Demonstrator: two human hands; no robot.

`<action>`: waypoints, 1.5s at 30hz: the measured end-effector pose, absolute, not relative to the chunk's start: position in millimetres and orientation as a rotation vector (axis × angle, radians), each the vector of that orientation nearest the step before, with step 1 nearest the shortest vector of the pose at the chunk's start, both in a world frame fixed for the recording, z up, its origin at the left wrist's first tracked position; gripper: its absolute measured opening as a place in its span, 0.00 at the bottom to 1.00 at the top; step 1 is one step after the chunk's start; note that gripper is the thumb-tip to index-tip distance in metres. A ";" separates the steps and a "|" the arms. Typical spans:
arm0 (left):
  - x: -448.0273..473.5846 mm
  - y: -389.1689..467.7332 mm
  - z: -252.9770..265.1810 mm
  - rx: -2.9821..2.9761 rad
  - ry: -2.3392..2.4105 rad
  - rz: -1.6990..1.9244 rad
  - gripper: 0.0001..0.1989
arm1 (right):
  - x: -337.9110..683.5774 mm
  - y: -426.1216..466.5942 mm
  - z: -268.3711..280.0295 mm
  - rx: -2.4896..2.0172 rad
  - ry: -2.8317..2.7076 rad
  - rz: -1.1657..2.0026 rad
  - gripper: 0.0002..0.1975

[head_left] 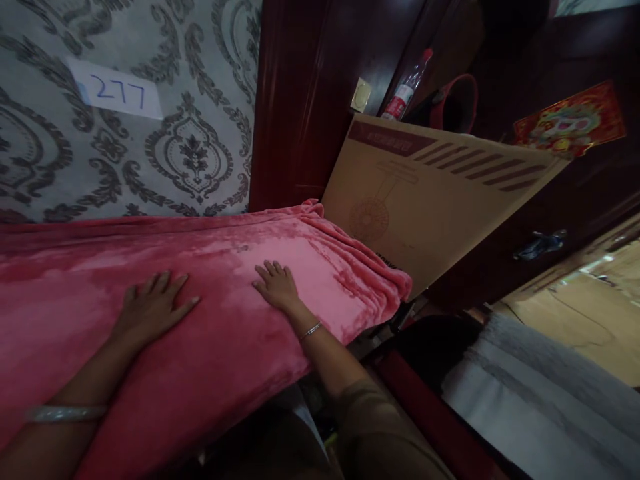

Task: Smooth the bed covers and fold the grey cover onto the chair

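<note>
A pink plush blanket (225, 320) covers a flat, raised surface along the wall, its far right edge gathered in soft folds. My left hand (150, 310) lies flat on the blanket with fingers spread, a pale bangle on its wrist. Further right, my right hand (277, 285) also rests palm down on the plush, fingers stretched out, with a thin silver bracelet at the wrist. Neither hand grips anything. What lies under the blanket is hidden.
A large cardboard box (415, 193) stands beyond the blanket's right end, with a red-capped plastic bottle (405, 90) at its top edge. Patterned wallpaper (193, 157) bears a paper marked 277 (120, 92). Grey-white fabric (540, 400) lies at lower right.
</note>
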State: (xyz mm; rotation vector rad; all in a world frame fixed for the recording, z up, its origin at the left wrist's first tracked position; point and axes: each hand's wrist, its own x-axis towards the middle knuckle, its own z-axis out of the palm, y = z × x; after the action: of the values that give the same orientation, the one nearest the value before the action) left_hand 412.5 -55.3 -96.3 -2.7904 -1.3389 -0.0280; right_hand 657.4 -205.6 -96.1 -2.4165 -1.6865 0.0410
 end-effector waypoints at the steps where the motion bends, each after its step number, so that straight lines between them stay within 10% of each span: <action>1: 412.3 -55.5 -96.3 -2.790 -1.337 -0.039 0.38 | 660.7 -206.5 -96.0 -2.437 -1.668 0.059 0.30; 14: 407.2 -61.5 -100.0 -2.850 -1.301 -0.238 0.37 | 732.3 -276.1 -100.1 -2.883 -0.999 0.064 0.30; 31: 381.6 -64.5 -99.0 -3.072 -1.324 -0.167 0.40 | 668.1 -191.2 -127.8 -2.656 -1.647 0.017 0.30; 45: 177.2 24.2 -73.0 -2.500 -1.987 -0.243 0.31 | 677.0 -188.8 -141.3 -2.631 -1.695 -0.096 0.31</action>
State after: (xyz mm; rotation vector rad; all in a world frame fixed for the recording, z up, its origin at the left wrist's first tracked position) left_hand 177.2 24.2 -73.0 -2.5002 -1.9873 -0.2433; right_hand 677.0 -188.8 -141.3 -2.6307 -1.6953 -0.0962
